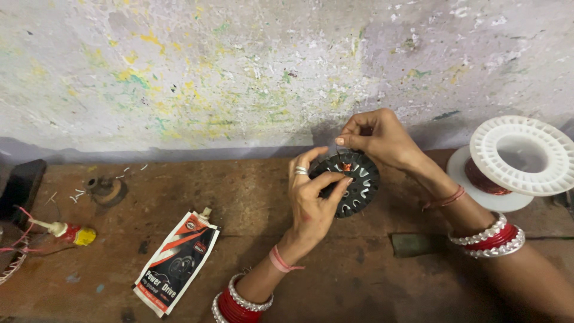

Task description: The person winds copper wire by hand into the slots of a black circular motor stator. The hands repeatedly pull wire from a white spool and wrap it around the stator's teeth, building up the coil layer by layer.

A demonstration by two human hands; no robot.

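Note:
My left hand point(311, 200) grips a round black slotted core point(357, 190), thumb and fingers wrapped over its left edge, holding it upright above the brown bench. A small patch of copper wire winding point(346, 167) shows near the core's top. My right hand point(378, 137) sits just above the core, its fingertips pinched together at the winding; the wire itself is too thin to see. Both wrists wear red and white bangles.
A white plastic spool point(513, 160) of copper wire stands at the right. A white, red and black pouch point(177, 261) lies on the bench point(251, 191) at lower left. A small glue tube point(67, 231) and a dark block point(21, 185) lie at far left. A paint-flecked wall point(239, 72) rises behind.

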